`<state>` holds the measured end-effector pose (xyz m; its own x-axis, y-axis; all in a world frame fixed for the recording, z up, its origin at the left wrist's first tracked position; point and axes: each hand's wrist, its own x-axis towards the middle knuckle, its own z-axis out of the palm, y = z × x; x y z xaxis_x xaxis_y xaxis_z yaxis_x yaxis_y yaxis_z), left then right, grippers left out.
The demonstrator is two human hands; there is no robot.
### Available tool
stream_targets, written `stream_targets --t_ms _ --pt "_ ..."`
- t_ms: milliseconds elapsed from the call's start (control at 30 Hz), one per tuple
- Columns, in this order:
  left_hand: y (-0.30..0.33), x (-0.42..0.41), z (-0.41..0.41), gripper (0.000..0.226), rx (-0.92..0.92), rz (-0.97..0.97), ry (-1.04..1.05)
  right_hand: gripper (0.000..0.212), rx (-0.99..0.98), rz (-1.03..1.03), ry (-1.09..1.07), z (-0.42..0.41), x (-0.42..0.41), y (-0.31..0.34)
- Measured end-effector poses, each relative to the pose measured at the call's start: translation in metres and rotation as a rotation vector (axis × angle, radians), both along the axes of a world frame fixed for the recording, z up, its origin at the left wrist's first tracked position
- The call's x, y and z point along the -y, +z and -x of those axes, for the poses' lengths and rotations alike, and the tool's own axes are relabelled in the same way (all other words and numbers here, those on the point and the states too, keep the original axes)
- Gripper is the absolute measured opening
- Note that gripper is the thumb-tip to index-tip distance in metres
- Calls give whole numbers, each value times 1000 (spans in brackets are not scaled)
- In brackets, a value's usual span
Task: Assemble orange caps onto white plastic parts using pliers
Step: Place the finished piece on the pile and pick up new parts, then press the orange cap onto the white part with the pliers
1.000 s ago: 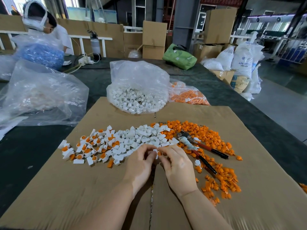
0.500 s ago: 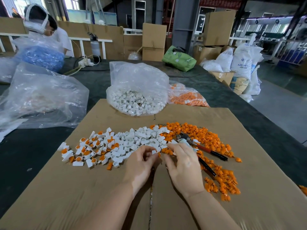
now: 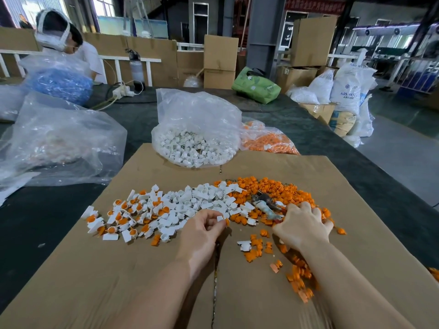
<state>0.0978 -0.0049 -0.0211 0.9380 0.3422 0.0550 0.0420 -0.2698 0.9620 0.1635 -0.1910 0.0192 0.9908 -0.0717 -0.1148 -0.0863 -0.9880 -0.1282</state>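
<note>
Cardboard sheet, left hand fingers pinching white part

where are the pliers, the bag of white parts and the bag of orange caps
pliers (image 3: 265,204): head view, on the taped metal head showing above the right hand.
bag of white parts (image 3: 194,148): head view, on its filled lower half.
bag of orange caps (image 3: 267,142): head view, on the orange contents.

Bare cardboard sheet lies open near the person. Farther off, white parts, orange caps and bags crowd it.
</note>
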Motion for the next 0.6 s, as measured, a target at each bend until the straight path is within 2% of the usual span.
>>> stream_targets --t_ms 200,300,367,500,567,600 --pt "1 -1 0 10 -31 13 -4 55 0 -24 -36 -5 -2 5" --pt "3 -2 -1 11 -60 51 -7 48 96 -61 12 -1 -6 9" --pt "6 -4 -4 14 -78 149 6 42 168 -96 77 5 -9 15" --pt "21 -5 -9 11 -77 432 44 33 173 -369 248 22 -20 28" --pt "32 -4 -11 11 -65 538 47 15 45 -588 306 31 -28 34" --pt "37 -3 -11 9 -56 585 54 13 -62 -703 301 35 -30 37"
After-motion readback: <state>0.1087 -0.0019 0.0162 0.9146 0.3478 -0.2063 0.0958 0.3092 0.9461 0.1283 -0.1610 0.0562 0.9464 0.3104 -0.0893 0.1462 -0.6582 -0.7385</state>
